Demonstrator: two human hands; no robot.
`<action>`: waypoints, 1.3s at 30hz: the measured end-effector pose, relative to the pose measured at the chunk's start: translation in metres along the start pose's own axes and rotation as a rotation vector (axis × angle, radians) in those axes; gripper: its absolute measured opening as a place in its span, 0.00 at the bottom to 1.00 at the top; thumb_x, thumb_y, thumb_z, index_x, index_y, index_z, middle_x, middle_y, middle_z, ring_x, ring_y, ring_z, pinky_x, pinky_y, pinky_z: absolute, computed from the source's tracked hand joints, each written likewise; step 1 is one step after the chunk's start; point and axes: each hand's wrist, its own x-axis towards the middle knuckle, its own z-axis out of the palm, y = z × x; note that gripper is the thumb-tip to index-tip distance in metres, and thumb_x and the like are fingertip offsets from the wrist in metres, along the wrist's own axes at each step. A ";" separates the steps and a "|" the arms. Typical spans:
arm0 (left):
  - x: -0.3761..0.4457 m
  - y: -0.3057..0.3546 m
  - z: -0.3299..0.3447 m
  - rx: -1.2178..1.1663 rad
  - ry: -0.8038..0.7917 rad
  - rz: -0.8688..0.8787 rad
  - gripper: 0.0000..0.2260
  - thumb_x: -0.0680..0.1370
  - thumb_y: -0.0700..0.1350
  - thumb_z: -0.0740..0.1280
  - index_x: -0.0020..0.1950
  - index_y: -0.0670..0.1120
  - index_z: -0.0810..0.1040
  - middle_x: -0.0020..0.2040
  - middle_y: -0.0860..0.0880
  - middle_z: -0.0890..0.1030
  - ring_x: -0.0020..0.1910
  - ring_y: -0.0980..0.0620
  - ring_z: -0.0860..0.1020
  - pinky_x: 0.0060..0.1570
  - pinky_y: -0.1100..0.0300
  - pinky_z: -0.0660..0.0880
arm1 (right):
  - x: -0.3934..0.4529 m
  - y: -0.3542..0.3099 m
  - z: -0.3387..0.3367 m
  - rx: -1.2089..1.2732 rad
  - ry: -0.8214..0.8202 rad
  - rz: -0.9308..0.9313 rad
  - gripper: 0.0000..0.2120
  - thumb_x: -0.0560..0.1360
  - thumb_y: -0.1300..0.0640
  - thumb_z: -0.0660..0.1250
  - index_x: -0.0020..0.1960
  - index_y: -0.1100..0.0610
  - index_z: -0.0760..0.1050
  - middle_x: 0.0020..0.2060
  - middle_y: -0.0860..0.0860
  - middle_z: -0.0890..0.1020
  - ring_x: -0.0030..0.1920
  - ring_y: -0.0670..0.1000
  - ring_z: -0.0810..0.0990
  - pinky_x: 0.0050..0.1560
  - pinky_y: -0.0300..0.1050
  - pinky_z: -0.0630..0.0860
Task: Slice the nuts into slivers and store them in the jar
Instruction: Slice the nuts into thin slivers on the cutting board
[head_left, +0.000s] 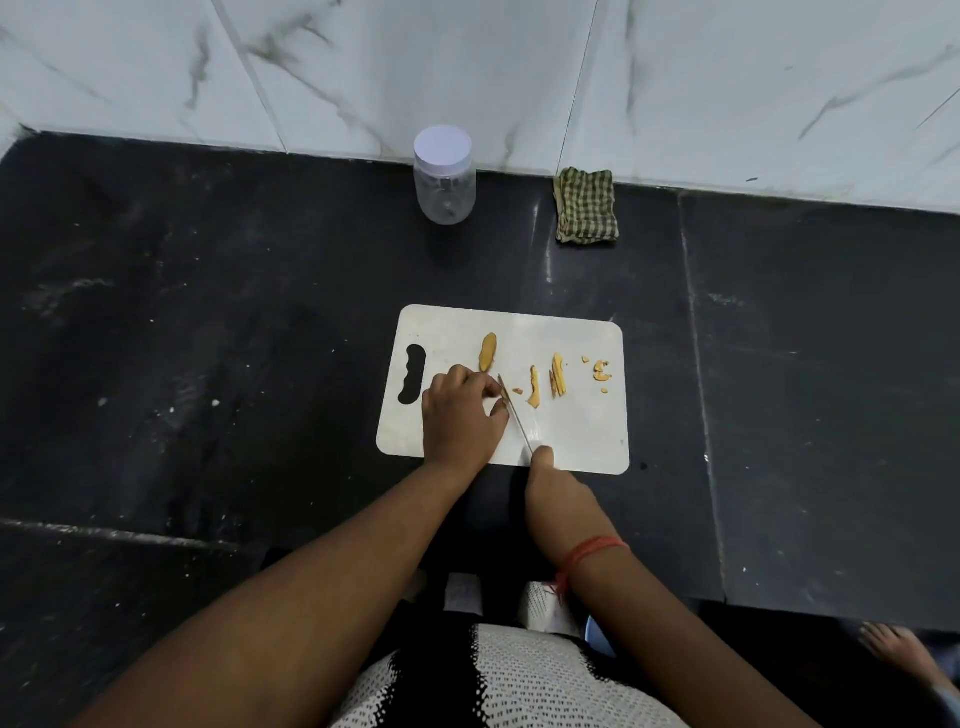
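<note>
A white cutting board (571, 431) lies on the black counter. On it are a whole pale nut (487, 352), several cut slivers (557, 375) and small crumbs (601, 371) toward the right. My left hand (460, 415) rests on the board with its fingertips pinching a nut piece against the knife blade (515, 415); the piece itself is mostly hidden. My right hand (558, 499) grips the knife's handle at the board's near edge, and the handle is hidden in the fist. A clear plastic jar (445, 176) with a white lid on stands at the back by the wall.
A folded green checked cloth (586, 207) lies to the right of the jar against the marble wall (519, 67). The black counter (208, 338) stretches wide on both sides of the board. A bare foot (901, 649) shows at the lower right.
</note>
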 end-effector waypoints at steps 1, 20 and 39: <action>0.000 0.000 0.000 0.005 -0.008 -0.003 0.07 0.76 0.49 0.72 0.52 0.51 0.82 0.52 0.52 0.78 0.54 0.49 0.73 0.58 0.55 0.68 | 0.001 -0.003 0.000 0.007 0.003 0.004 0.12 0.78 0.66 0.50 0.60 0.57 0.61 0.47 0.59 0.80 0.47 0.60 0.79 0.45 0.53 0.74; 0.001 -0.002 0.001 -0.017 -0.012 -0.006 0.05 0.76 0.47 0.71 0.51 0.51 0.81 0.51 0.54 0.77 0.54 0.50 0.72 0.59 0.56 0.67 | -0.005 0.010 -0.005 0.040 0.031 -0.021 0.08 0.77 0.66 0.51 0.52 0.55 0.59 0.34 0.51 0.70 0.35 0.53 0.72 0.39 0.50 0.70; 0.000 -0.007 0.002 -0.046 -0.011 0.017 0.05 0.77 0.48 0.72 0.52 0.51 0.82 0.53 0.54 0.77 0.54 0.52 0.71 0.59 0.57 0.68 | 0.000 0.015 -0.001 0.009 0.026 -0.111 0.07 0.79 0.65 0.54 0.50 0.54 0.59 0.33 0.51 0.72 0.33 0.55 0.73 0.36 0.50 0.71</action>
